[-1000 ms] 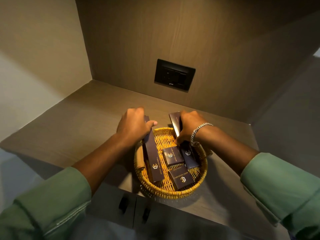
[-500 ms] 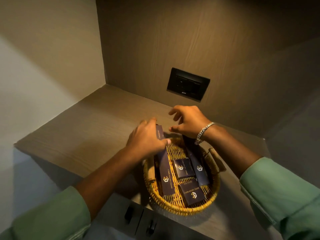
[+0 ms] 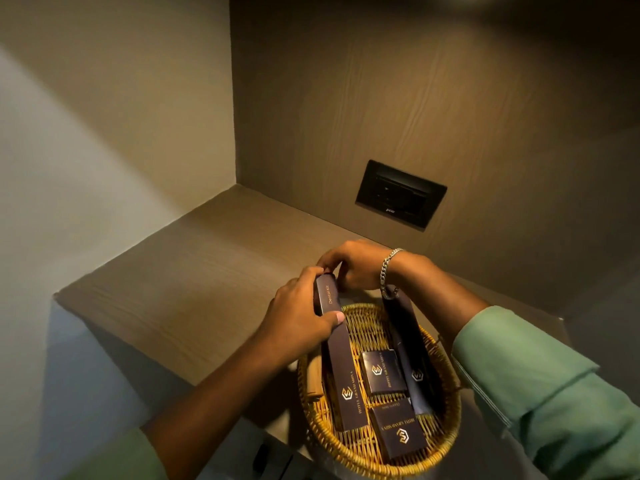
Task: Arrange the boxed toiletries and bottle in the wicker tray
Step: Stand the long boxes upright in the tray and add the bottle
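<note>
So there's this round woven wicker tray (image 3: pixel 446 441) sitting at the front edge of a brown wood-grain shelf (image 3: pixel 194 282), over toward the shelf's right end. The left hand (image 3: pixel 298 323) is wrapped around the far end of a long dark purple box with gold lettering (image 3: pixel 341 362), thumb pressed across its top face; that box runs lengthwise along the tray's left side, with its far end poking out past the back rim. The right hand (image 3: pixel 353 268), silver chain bracelet (image 3: pixel 388 270) on the wrist, is curled right at that same far tip, fingertips seemingly pinching it, though I can't really tell how firmly. A second long dark box (image 3: pixel 410 355) leans along the tray's right side, also sticking over the back rim. Between the two sit a small square dark box (image 3: pixel 381 374) and, nearer the front rim, another small dark box (image 3: pixel 398 431). A black switch plate (image 3: pixel 401 194) is on the back wall. Can't spot any bottle.
</note>
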Action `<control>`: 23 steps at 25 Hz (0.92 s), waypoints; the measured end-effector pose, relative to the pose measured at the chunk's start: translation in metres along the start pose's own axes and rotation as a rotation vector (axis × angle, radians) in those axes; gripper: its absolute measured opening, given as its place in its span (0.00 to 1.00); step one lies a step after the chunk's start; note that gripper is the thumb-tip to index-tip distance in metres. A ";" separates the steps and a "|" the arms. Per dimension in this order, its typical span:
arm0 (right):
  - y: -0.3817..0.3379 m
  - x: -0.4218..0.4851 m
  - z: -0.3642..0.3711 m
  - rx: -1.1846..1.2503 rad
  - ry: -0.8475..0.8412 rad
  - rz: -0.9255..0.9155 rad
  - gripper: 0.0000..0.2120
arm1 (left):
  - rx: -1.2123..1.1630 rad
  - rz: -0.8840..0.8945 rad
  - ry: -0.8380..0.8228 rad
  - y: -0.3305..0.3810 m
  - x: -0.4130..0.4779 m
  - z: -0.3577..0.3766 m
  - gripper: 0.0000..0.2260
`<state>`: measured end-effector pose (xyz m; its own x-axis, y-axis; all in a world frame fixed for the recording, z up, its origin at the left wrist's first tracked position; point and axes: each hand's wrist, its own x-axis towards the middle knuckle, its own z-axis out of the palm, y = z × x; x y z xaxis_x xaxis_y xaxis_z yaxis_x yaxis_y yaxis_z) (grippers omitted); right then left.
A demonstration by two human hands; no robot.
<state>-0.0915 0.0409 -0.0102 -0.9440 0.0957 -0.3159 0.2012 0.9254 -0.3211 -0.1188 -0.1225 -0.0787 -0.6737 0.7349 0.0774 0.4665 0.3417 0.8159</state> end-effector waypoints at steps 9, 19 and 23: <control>0.010 -0.034 -0.018 0.052 0.292 0.001 0.09 | 0.024 0.213 0.109 -0.004 -0.070 -0.030 0.17; -0.001 -0.100 0.024 -0.043 0.093 -0.016 0.12 | 0.026 0.256 0.102 0.004 -0.095 -0.027 0.19; -0.001 -0.095 0.036 -0.127 0.068 -0.022 0.14 | 0.002 0.220 0.131 0.008 -0.098 -0.024 0.15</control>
<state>0.0072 0.0177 -0.0122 -0.9643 0.0955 -0.2470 0.1495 0.9662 -0.2101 -0.0626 -0.2059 -0.0657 -0.6244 0.7098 0.3262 0.6109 0.1834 0.7702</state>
